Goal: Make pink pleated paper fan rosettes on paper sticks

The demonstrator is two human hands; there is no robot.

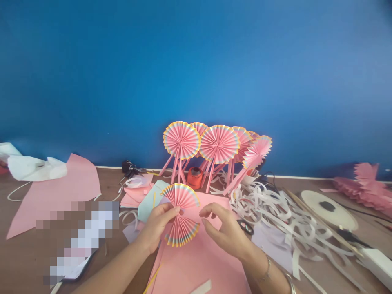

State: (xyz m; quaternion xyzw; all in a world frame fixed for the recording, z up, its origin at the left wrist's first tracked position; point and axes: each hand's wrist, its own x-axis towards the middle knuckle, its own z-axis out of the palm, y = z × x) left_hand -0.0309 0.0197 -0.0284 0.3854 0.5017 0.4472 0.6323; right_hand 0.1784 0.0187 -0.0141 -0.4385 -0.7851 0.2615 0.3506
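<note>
A pleated pink paper fan (181,234) with a yellow and pale blue edge is pinched at its middle by my left hand (159,226). Its two halves spread above and below the centre, with a gap on the right side. Just right of that gap hovers my right hand (225,228), fingers curved, thumb and forefinger apart, holding nothing visible. Under both hands lies a stack of pink paper sheets (202,261). A small white paper strip (202,287) rests on the sheets near the bottom.
Finished round fans (218,145) on pink sticks lean at the blue wall, by a red tape roll (195,177). Curled white paper strips (260,200) and scissors (246,227) lie right. A cream disc (329,210) is farther right. A large pink sheet (58,200) lies left.
</note>
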